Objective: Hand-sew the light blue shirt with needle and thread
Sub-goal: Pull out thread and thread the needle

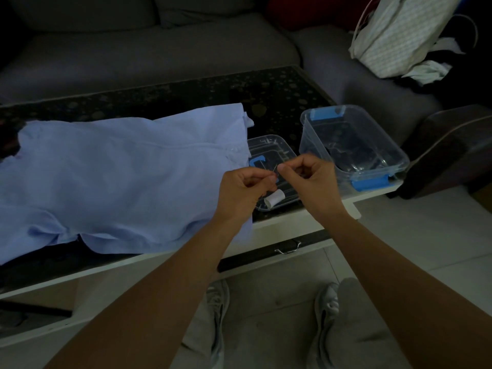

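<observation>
The light blue shirt (119,177) lies spread flat over the left half of the dark table (239,86). Both my hands hover above the clear box lid (269,145), fingertips nearly meeting. My left hand (243,189) pinches something thin between thumb and forefinger. My right hand (308,179) pinches too; a faint line between the two looks like thread or a needle, too small and dim to tell which. A white thread spool (274,198) lies in the lid just below my hands.
A clear plastic box (351,145) with blue latches stands open right of the lid, near the table corner. A grey sofa (149,49) runs behind the table, with a white patterned bag (394,35) on its right end. My shoes rest on the floor below.
</observation>
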Demonstrator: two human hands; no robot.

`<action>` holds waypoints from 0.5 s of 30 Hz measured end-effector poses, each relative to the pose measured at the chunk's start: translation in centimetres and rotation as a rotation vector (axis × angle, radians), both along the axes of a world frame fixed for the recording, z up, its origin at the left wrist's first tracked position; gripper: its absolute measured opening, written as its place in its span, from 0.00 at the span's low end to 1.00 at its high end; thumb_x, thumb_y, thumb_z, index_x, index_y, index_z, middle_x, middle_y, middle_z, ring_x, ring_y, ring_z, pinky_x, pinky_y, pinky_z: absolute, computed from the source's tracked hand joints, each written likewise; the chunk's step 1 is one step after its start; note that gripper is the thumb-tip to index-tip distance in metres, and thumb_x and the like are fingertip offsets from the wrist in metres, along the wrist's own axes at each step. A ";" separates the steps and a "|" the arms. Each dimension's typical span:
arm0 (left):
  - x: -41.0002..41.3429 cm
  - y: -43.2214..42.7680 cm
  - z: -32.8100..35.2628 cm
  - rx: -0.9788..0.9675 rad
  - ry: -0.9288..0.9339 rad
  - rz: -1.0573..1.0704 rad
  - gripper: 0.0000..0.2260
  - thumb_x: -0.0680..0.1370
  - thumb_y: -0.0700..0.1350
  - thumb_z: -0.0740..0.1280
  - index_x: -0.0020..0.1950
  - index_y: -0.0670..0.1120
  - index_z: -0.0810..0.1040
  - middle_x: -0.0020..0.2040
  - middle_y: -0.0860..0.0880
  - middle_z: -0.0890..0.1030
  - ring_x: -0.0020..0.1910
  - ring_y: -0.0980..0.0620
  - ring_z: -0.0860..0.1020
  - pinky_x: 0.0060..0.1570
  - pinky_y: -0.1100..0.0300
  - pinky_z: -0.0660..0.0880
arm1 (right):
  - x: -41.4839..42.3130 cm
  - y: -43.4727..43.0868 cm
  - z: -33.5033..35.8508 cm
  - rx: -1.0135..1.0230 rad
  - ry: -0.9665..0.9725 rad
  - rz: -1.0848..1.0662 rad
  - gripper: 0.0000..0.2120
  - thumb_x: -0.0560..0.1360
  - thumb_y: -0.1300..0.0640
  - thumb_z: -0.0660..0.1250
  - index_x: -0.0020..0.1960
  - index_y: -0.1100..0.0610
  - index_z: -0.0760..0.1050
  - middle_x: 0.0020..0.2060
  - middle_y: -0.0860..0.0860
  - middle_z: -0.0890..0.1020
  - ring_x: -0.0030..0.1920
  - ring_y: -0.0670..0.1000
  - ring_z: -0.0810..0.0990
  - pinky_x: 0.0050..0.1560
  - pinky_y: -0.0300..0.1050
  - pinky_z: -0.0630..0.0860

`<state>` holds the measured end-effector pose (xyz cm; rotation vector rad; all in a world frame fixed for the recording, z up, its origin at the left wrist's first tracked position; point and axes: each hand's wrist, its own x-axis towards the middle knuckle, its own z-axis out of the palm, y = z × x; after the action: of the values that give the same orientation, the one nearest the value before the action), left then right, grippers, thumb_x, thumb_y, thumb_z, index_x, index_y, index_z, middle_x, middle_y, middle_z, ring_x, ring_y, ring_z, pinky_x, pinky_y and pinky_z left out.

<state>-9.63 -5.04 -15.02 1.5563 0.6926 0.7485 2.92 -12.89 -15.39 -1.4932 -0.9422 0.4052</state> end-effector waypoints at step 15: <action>-0.1 0.0 0.0 -0.007 -0.001 0.002 0.06 0.75 0.36 0.69 0.50 0.37 0.82 0.39 0.46 0.83 0.33 0.61 0.80 0.34 0.72 0.72 | 0.3 0.0 -0.3 -0.013 -0.017 -0.012 0.03 0.75 0.62 0.70 0.43 0.57 0.80 0.36 0.50 0.82 0.38 0.50 0.80 0.44 0.42 0.78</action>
<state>-9.69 -5.08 -15.05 1.5494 0.6955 0.7473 3.24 -12.92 -15.65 -1.5158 -0.9449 0.3910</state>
